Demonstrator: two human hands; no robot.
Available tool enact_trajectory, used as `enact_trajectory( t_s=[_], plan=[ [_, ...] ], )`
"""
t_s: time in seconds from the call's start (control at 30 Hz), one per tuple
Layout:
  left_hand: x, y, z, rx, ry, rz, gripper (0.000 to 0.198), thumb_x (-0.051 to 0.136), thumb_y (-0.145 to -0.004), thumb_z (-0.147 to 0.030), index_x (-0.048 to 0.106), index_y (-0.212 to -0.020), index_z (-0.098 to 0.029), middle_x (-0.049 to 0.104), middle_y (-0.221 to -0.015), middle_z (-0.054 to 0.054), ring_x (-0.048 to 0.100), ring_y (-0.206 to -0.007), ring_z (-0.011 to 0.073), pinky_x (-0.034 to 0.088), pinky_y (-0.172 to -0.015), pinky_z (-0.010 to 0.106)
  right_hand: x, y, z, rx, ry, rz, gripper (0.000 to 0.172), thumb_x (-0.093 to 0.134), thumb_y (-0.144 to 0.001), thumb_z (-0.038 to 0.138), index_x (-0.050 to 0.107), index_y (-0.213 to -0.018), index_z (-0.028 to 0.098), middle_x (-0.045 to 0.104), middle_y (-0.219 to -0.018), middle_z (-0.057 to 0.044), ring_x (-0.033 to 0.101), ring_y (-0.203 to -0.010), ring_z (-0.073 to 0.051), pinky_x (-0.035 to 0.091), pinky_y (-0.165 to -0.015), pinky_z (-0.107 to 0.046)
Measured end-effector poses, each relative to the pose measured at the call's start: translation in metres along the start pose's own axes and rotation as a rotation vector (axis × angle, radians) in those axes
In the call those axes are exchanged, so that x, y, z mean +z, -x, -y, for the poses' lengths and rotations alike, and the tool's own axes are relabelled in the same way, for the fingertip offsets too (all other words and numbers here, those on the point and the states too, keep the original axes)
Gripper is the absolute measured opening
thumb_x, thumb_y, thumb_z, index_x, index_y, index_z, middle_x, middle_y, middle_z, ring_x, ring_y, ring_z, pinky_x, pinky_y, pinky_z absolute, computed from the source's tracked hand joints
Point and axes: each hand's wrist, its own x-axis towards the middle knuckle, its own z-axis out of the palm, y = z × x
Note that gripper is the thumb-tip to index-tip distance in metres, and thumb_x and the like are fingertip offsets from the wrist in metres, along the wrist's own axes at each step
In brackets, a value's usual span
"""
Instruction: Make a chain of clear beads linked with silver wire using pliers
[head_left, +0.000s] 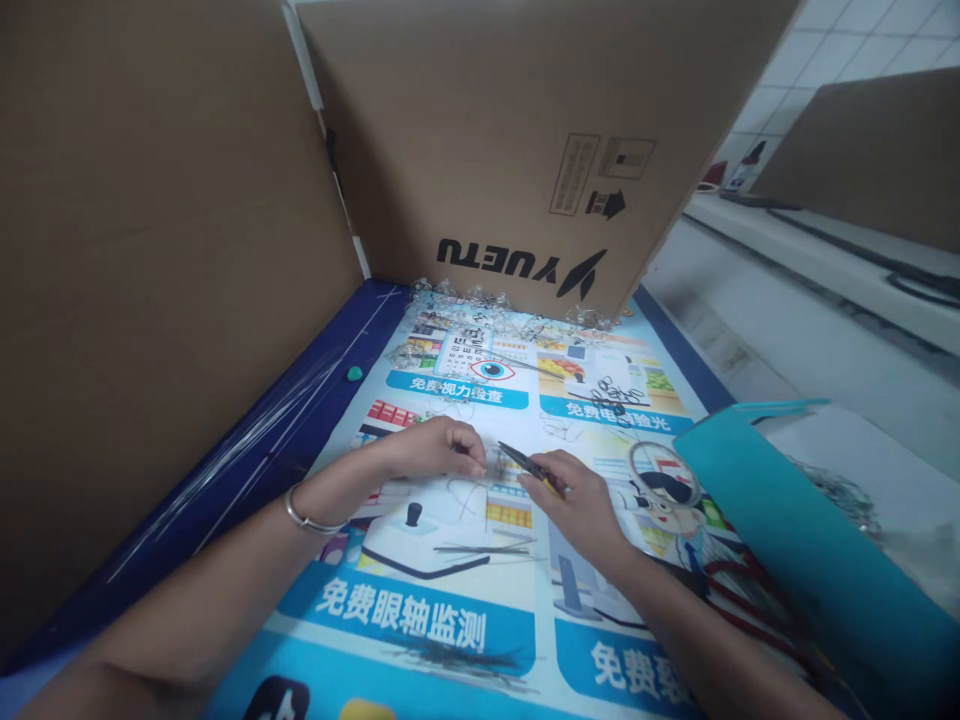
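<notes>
My left hand point(442, 447), a metal bangle on its wrist, is closed in a pinch over the printed sheet. A faint thin wire point(466, 498) curves just below its fingertips and appears to be held there. Held in my right hand point(574, 495) is a pair of pliers point(525, 460) with dark jaws and a bit of yellow handle showing. The jaws point left toward my left fingertips, a small gap apart. Straight dark wires point(484, 549) lie on the sheet below my hands, and a denser bundle of wires point(465, 657) is nearer to me.
Bent wire pieces point(510, 310) line the foot of the standing cardboard point(510, 150). Dark wire loops point(621, 395) lie at right. A teal box point(810, 530) holding wire pieces stands on the right. A green lump point(354, 374) sits on the blue left edge.
</notes>
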Motion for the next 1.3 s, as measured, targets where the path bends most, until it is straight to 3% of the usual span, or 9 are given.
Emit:
enact_trajectory(
  t_s=[0.1,0.2,0.33,0.47,0.63,0.83,1.3],
  plan=[
    [-0.004,0.001,0.001,0.013,0.215,0.042,0.016,0.064,-0.071,-0.029,0.063,-0.074,-0.013,0.061,-0.074,0.001,0.053,-0.066,0.0098,0.039,-0.063,0.02,-0.001,0.0,0.001,-0.012,-0.002,-0.002,0.018,0.06,-0.076,0.034,0.062,-0.087,0.02,0.061,-0.079,-0.002,0.055,-0.066,-0.013,0.045,-0.059,-0.025],
    [-0.001,0.002,-0.003,0.043,0.435,0.029,0.013,0.064,-0.072,-0.025,0.06,-0.071,-0.012,0.064,-0.087,0.005,0.058,-0.08,0.0131,0.041,-0.07,0.022,-0.001,-0.001,0.002,-0.027,0.007,-0.011,0.016,0.06,-0.076,0.033,0.062,-0.086,0.021,0.061,-0.078,-0.001,0.055,-0.064,-0.013,0.045,-0.058,-0.025],
    [0.01,-0.001,-0.006,0.013,0.709,-0.07,0.017,0.062,-0.075,-0.025,0.053,-0.07,-0.012,0.066,-0.089,0.01,0.062,-0.083,0.0167,0.044,-0.07,0.025,-0.001,-0.002,-0.001,-0.1,0.062,-0.058,0.015,0.058,-0.078,0.032,0.061,-0.087,0.021,0.062,-0.079,-0.002,0.055,-0.064,-0.013,0.046,-0.059,-0.026],
    [0.017,-0.004,-0.004,-0.111,0.868,-0.209,0.02,0.065,-0.072,-0.024,0.049,-0.069,-0.012,0.067,-0.085,0.01,0.066,-0.074,0.0177,0.049,-0.066,0.027,-0.006,-0.005,-0.004,-0.325,0.254,-0.137,0.014,0.058,-0.078,0.026,0.06,-0.09,0.02,0.062,-0.082,-0.004,0.055,-0.08,-0.018,0.044,-0.074,-0.032],
    [0.019,-0.006,-0.003,-0.121,0.935,-0.315,0.018,0.063,-0.073,-0.019,0.047,-0.067,-0.012,0.067,-0.082,0.011,0.066,-0.07,0.0162,0.052,-0.063,0.025,-0.016,-0.006,0.0,-0.49,0.548,-0.13,0.016,0.057,-0.078,0.024,0.061,-0.093,0.019,0.06,-0.083,-0.006,0.052,-0.083,-0.02,0.038,-0.072,-0.035],
    [0.025,-0.008,-0.003,-0.144,0.938,-0.356,0.017,0.06,-0.076,-0.018,0.045,-0.07,-0.013,0.066,-0.083,0.011,0.067,-0.074,0.0183,0.052,-0.057,0.023,-0.019,-0.005,0.006,-0.591,0.711,-0.149,0.019,0.057,-0.079,0.025,0.06,-0.096,0.019,0.059,-0.086,-0.006,0.049,-0.084,-0.021,0.034,-0.074,-0.035],
    [0.029,-0.007,-0.006,-0.209,0.961,-0.342,0.016,0.06,-0.077,-0.019,0.046,-0.072,-0.013,0.066,-0.086,0.01,0.067,-0.073,0.0167,0.053,-0.057,0.022,-0.022,-0.003,0.012,-0.65,0.754,-0.127,0.018,0.056,-0.08,0.021,0.059,-0.098,0.022,0.061,-0.085,-0.006,0.05,-0.083,-0.019,0.033,-0.074,-0.034]
  ],
)
